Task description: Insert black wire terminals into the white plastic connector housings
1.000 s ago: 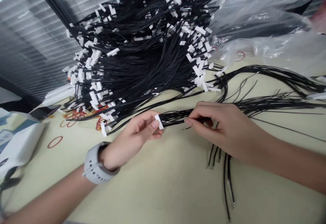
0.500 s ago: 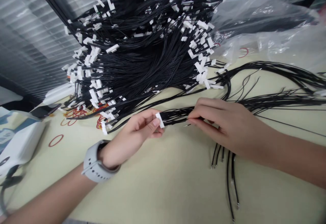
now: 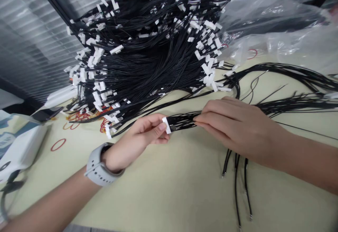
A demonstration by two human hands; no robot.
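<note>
Between thumb and fingers, my left hand (image 3: 149, 130) grips a white connector housing (image 3: 167, 125). Black wires (image 3: 182, 121) run from the connector's right side toward my right hand (image 3: 227, 124). That hand is closed, its thumb and fingertips pinched on the black wires a short way from the housing; the exact wire ends in the pinch are hidden. Below the right palm hang several loose black wires (image 3: 236, 189) with small metal terminals at their tips. More of the wire bundle (image 3: 293, 105) stretches out to the right behind this hand.
A big heap of black wire harnesses (image 3: 153, 59) with white connectors lies behind my hands. Clear plastic bags (image 3: 277, 24) are at the back right. Rubber bands, one a red loop (image 3: 58, 144), lie left on the pale table (image 3: 158, 189), near a white device (image 3: 23, 151).
A wire end with a metal tip that stuck out by my right fingertips no longer shows there. The loose wires under the right hand have swung slightly. My left hand is nearly still.
</note>
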